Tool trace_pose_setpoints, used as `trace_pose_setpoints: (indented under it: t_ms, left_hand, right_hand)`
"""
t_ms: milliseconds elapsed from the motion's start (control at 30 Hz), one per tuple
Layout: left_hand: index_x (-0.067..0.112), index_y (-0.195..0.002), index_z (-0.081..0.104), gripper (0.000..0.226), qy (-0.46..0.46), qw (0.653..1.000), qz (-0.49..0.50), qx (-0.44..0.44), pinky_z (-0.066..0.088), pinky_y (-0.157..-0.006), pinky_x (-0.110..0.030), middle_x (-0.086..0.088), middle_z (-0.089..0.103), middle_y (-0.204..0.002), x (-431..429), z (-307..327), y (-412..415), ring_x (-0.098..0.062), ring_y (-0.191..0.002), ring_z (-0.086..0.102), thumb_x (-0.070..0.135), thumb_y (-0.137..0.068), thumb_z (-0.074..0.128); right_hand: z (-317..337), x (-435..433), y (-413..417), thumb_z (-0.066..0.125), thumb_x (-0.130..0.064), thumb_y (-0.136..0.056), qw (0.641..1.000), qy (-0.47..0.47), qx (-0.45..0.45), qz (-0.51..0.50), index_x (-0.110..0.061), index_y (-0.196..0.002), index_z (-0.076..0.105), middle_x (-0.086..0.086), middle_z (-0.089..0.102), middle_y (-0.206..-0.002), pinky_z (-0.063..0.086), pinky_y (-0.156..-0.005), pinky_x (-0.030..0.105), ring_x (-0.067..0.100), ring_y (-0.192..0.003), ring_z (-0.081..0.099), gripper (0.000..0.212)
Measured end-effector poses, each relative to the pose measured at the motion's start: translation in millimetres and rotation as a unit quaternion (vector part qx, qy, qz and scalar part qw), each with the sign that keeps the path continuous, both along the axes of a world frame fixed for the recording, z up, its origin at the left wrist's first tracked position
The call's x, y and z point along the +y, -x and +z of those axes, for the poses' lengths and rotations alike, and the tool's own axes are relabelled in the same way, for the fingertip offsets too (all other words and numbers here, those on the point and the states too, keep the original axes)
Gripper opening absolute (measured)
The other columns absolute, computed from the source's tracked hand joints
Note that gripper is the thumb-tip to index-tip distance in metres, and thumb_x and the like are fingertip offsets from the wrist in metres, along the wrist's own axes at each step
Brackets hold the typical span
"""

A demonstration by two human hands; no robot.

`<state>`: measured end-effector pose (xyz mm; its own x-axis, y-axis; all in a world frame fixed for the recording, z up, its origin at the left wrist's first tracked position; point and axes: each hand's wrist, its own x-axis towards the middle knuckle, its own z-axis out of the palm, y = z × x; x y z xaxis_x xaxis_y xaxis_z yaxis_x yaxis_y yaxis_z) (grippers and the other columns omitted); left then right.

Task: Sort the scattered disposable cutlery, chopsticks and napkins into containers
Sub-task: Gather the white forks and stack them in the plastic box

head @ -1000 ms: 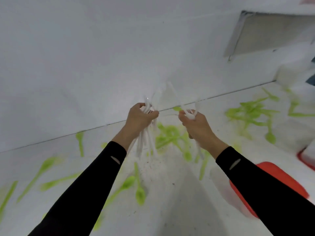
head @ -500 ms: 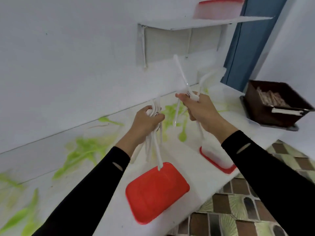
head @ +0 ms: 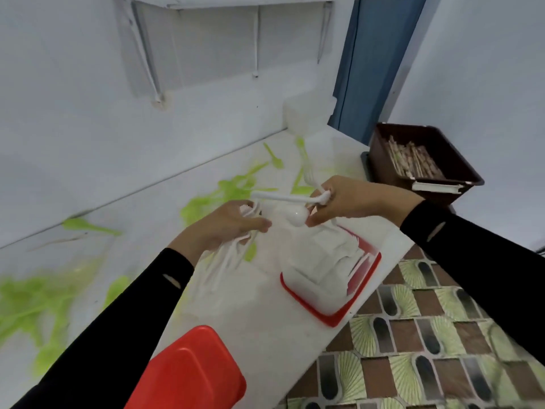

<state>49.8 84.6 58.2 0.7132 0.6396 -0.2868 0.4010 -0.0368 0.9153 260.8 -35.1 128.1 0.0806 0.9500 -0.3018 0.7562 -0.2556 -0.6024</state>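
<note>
Sorting step in hand: white pieces gathered up, not yet dropped. Left hand (head: 227, 225) sat at frame centre, fingers curled round a bundle of white cutlery (head: 225, 261) whose handles hung down toward 6 o'clock. Right hand (head: 351, 199), at 3 o'clock of the left and just beside it, had thumb and fingers clamped on a few more white pieces; one white spoon (head: 295, 216) showed its bowl between the two hands. Red-rimmed clear tub (head: 333, 320) stood on the counter (head: 265, 326) at 6 o'clock of the right hand, already holding something white, too blurred to name. Brown bin (head: 379, 149) with chopsticks (head: 413, 160) lay at 2 o'clock, off the counter's end. Green cutlery (head: 224, 187) was scattered from 12 round to 8 o'clock, unsorted; a red lid (head: 191, 373) lay at 7 o'clock. Judgement: the next move calls for merging both handfuls, lowering them over the tub and loosening the fingers low enough that the handles do not spring out. Much green remained.
</note>
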Motion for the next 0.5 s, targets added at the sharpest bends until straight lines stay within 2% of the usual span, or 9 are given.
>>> trace_pose_setpoints:
  t_ms: [67,133,200,267,300,367,467,500]
  left_hand:
    - [0.011,-0.082,0.064,0.01,0.002,0.998,-0.058,0.026,0.037,-0.042,-0.019,0.002,0.061,-0.061,-3,-5,-12,-0.006,-0.043,0.046,0.012,-0.086,0.073]
    - [0.011,-0.083,0.064,0.015,0.012,0.994,-0.096,0.043,0.036,-0.044,-0.021,-0.003,0.061,-0.068,-6,-11,-17,-0.011,-0.048,0.046,0.019,-0.085,0.076]
    - [0.004,-0.085,0.064,0.024,0.029,0.992,-0.115,0.033,0.036,-0.046,-0.024,-0.006,0.063,-0.075,-4,-20,-18,-0.017,-0.058,0.047,0.024,-0.083,0.078]
    - [-0.008,-0.092,0.064,0.034,0.044,0.99,-0.133,0.021,0.038,-0.047,-0.024,-0.008,0.068,-0.085,-4,-25,-16,-0.017,-0.064,0.053,0.025,-0.084,0.071]
    - [-0.008,-0.094,0.065,0.04,0.035,0.99,-0.129,0.033,0.039,-0.046,-0.025,-0.007,0.069,-0.085,-5,-26,-15,-0.018,-0.064,0.054,0.03,-0.082,0.07]
    - [0.005,-0.092,0.067,0.042,-0.019,0.991,-0.108,0.083,0.044,-0.05,-0.029,-0.004,0.068,-0.078,-8,-25,-15,-0.021,-0.062,0.056,0.044,-0.08,0.075]
    - [0.018,-0.098,0.068,0.04,-0.071,0.986,-0.072,0.135,0.054,-0.077,-0.041,-0.008,0.07,-0.096,-9,-26,-15,-0.026,-0.083,0.066,0.05,-0.078,0.077]
    - [0.016,-0.099,0.067,0.041,-0.062,0.987,-0.06,0.133,0.053,-0.076,-0.042,-0.01,0.069,-0.095,-11,-25,-14,-0.025,-0.08,0.065,0.049,-0.077,0.078]
  right_hand:
    - [-14,4,-14,0.082,-0.026,-0.078,0.999,0.043,-0.004,0.026,-0.012,-0.086,0.075,-0.011,0.054,-0.054,0.033,-0.049,0.019,0.004,-0.048,0.043,0.018]
    - [-24,6,-20,0.078,-0.037,-0.08,0.995,0.078,0.007,0.055,-0.017,-0.077,0.071,-0.004,0.046,-0.057,0.029,-0.051,0.027,0.013,-0.052,0.038,0.022]
    - [-35,9,-25,0.072,-0.05,-0.083,0.991,0.107,0.011,0.08,-0.022,-0.063,0.057,-0.003,0.04,-0.058,0.028,-0.049,0.029,0.017,-0.053,0.035,0.038]
    - [-42,10,-26,0.067,-0.056,-0.084,0.986,0.124,0.004,0.11,-0.023,-0.061,0.048,-0.004,0.036,-0.057,0.027,-0.047,0.028,0.016,-0.051,0.032,0.044]
    - [-45,12,-27,0.067,-0.056,-0.085,0.983,0.129,0.007,0.13,-0.022,-0.062,0.047,-0.005,0.034,-0.056,0.025,-0.047,0.028,0.015,-0.05,0.03,0.045]
    - [-48,16,-28,0.067,-0.052,-0.087,0.974,0.133,0.004,0.181,-0.016,-0.066,0.051,-0.004,0.032,-0.057,0.023,-0.05,0.028,0.016,-0.052,0.028,0.044]
    - [-43,26,-31,0.069,-0.041,-0.089,0.957,0.141,0.03,0.253,-0.014,-0.079,0.064,-0.001,0.038,-0.064,0.026,-0.055,0.025,0.014,-0.058,0.032,0.029]
    - [-40,31,-34,0.07,-0.038,-0.089,0.948,0.147,0.038,0.279,-0.019,-0.077,0.065,-0.001,0.04,-0.067,0.027,-0.058,0.027,0.014,-0.06,0.034,0.023]
